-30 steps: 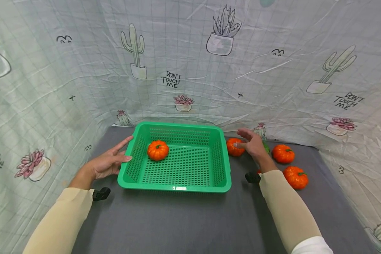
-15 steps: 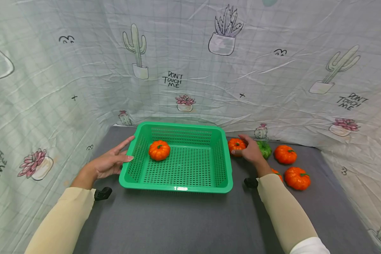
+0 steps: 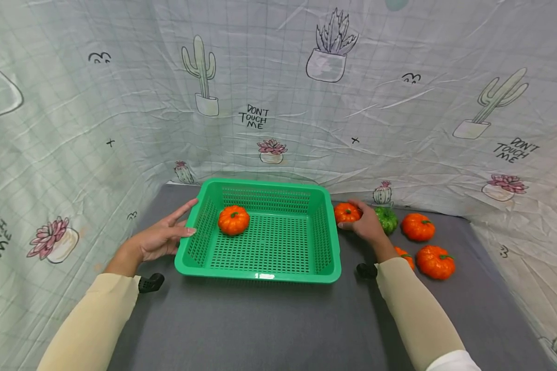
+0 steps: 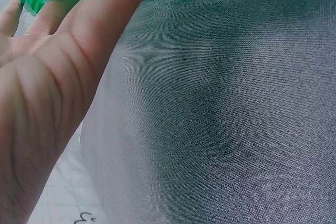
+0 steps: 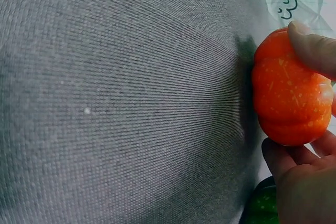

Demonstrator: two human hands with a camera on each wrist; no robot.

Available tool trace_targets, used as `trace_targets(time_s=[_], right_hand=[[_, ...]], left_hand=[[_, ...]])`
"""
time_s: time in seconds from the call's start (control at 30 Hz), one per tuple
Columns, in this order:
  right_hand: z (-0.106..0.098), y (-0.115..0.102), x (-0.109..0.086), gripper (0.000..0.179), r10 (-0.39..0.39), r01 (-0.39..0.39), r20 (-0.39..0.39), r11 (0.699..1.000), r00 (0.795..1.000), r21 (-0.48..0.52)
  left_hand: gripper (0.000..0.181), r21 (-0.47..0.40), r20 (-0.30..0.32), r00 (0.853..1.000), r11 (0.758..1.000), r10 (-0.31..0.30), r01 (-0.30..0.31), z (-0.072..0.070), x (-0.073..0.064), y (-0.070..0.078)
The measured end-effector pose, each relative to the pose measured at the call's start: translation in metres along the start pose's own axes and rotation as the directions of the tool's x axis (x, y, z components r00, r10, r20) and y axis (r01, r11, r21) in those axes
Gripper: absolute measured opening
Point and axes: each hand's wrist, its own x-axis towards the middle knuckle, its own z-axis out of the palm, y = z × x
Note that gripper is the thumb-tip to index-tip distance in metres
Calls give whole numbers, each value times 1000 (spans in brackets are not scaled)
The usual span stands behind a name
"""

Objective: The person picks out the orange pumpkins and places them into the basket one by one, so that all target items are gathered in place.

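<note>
My right hand [image 3: 366, 222] grips a small orange pumpkin [image 3: 346, 212] just right of the green basket [image 3: 257, 277]. In the right wrist view the thumb [image 5: 315, 51] lies on one side of that pumpkin [image 5: 291, 93] and the fingers [image 5: 294, 163] on the other. My left hand [image 3: 160, 238] touches the left side of the basket, its fingers extended and spread. The left wrist view has those fingers [image 4: 60, 9] against the basket's green wall. Inside the basket, toward its left, sits another orange pumpkin [image 3: 234, 220].
A green pumpkin [image 3: 387, 220] stands just behind my right wrist. Farther right are two orange pumpkins, one at the back [image 3: 418, 227] and one nearer [image 3: 435, 262]. Another orange pumpkin [image 3: 405, 257] is partly hidden by my right sleeve. A printed cloth [image 3: 278, 93] encloses the grey table [image 3: 260, 324].
My right hand has come down around the orange pumpkin beside the basket and now grips it. The green pumpkin has come into fuller view. My left hand stays at the basket.
</note>
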Motion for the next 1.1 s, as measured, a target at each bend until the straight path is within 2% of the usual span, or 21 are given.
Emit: trace_targets(time_s=[0.4, 0.7, 1.1], right_hand=[[-6, -7, -4, 84, -17, 17, 17, 1000, 1000, 18], [-13, -16, -8, 84, -64, 65, 25, 998, 998, -7], [-25, -27, -15, 83, -74, 76, 35, 997, 997, -34]], left_hand=[[91, 0, -15, 1000, 1000, -12, 12, 0, 0, 1], [91, -2, -24, 1000, 1000, -18, 18, 0, 1, 0], [91, -5, -4, 1000, 1000, 1, -1, 1, -1, 1]])
